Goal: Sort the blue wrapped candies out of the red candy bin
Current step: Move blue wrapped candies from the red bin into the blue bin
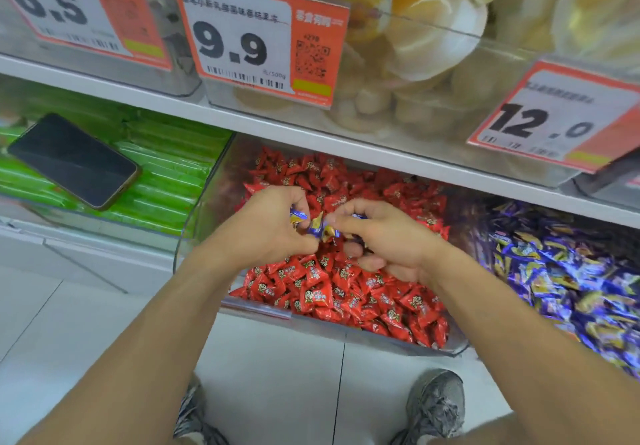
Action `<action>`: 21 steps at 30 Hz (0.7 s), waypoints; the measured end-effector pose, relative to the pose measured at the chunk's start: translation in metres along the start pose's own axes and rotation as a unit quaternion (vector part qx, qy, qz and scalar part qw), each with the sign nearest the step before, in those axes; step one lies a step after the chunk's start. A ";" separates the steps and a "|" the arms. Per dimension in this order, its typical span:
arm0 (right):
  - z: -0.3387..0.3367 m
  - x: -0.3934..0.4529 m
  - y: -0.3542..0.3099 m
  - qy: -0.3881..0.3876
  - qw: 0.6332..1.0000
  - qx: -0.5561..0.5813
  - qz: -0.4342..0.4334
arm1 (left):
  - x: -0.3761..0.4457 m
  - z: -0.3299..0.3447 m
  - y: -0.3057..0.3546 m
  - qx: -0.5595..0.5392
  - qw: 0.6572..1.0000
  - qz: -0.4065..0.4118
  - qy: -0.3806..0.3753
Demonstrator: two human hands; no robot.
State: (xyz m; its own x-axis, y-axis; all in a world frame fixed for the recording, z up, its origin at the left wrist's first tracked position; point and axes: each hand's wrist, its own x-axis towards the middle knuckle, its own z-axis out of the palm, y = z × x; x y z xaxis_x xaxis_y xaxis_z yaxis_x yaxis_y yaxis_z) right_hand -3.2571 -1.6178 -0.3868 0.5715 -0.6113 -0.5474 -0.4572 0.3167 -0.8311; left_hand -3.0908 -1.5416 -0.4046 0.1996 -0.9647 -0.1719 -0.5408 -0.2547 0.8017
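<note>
Blue wrapped candies (319,228), blue-and-gold foil, are pinched between both hands just above the red candy bin (346,335). Left hand (273,225) has fingers curled round one candy at its fingertips; more foil shows in its grip. Right hand (384,237) has thumb and forefinger pinching the other end of the cluster, with a bit of blue wrapper peeking over its knuckles. Hands nearly touch, fingertips meeting over the middle of the bin.

Red candies (346,292) fill the clear bin; each wrapper has a small cartoon face and print too small to read. Right of the red bin sits a bin of blue and gold candies (554,271), partly cut off by the right forearm. Left of the red bin is a bin of green packets (166,164) with a black phone (74,160) lying screen-up on top.

Above the red bin runs a white shelf edge (277,129). On the shelf are clear bins of pale yellow snacks (433,29). Orange-and-white price tags hang from them: "9.9" (256,39) with a QR code, barcode and blurred Chinese text; "6.5" (69,5) further left; "12.0" (554,122) to the right.

Below the red bin is a pale tiled floor (277,392) and two grey sneakers (436,403).
</note>
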 end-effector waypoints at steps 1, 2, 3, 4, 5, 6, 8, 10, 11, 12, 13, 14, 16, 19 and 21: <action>0.004 -0.002 0.004 0.001 1.000 0.026 -0.003 | -0.001 0.008 0.003 -0.004 1.000 0.006 -0.006; 0.008 -0.003 0.008 0.004 0.999 0.047 -0.011 | -0.002 0.016 0.007 -0.013 1.000 0.008 -0.013; 0.010 -0.006 0.011 0.009 0.998 0.065 -0.022 | -0.004 0.022 0.010 -0.019 1.000 0.008 -0.020; 0.012 -0.008 0.014 0.018 0.997 0.074 -0.031 | -0.005 0.028 0.014 -0.019 0.999 0.010 -0.024; 0.013 -0.012 0.016 0.029 0.996 0.074 -0.043 | -0.008 0.033 0.018 -0.012 0.999 0.020 -0.023; 0.012 -0.017 0.018 0.038 0.995 0.066 -0.059 | -0.011 0.037 0.023 -0.005 0.999 0.035 -0.017; 0.005 -0.030 0.022 0.065 0.992 0.024 -0.103 | -0.020 0.046 0.035 -0.012 0.998 0.067 -0.006; -0.009 -0.045 0.026 0.116 0.979 -0.063 -0.157 | -0.031 0.057 0.050 -0.033 0.995 0.091 -0.007; -0.020 -0.055 0.030 0.141 0.968 -0.102 -0.181 | -0.034 0.063 0.060 -0.042 0.994 0.104 -0.008; -0.031 -0.066 0.033 0.159 0.959 -0.124 -0.200 | -0.036 0.071 0.070 -0.045 0.992 0.121 -0.007; -0.043 -0.078 0.037 0.167 0.954 -0.124 -0.215 | -0.036 0.077 0.081 -0.039 0.989 0.144 -0.001; -0.056 -0.090 0.040 0.167 0.954 -0.104 -0.225 | -0.034 0.085 0.092 -0.027 0.985 0.168 0.008; -0.082 -0.112 0.047 0.163 0.960 -0.048 -0.222 | -0.026 0.105 0.114 0.003 0.978 0.208 0.027; -0.128 -0.130 0.063 0.183 0.963 -0.003 -0.199 | -0.007 0.146 0.147 0.053 0.966 0.251 0.021; -0.163 -0.134 0.075 0.220 0.953 -0.071 -0.195 | 0.004 0.170 0.163 0.074 0.963 0.258 -0.014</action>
State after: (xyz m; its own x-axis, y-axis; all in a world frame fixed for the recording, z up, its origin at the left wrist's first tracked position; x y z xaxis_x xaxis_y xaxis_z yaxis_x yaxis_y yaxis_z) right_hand -3.4787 -1.6304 -0.3597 0.3911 -0.9170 -0.0787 -0.3737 -0.0801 -0.9241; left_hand -3.3169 -1.5988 -0.3717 -0.1489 -0.9661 0.2109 -0.6721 0.2553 0.6950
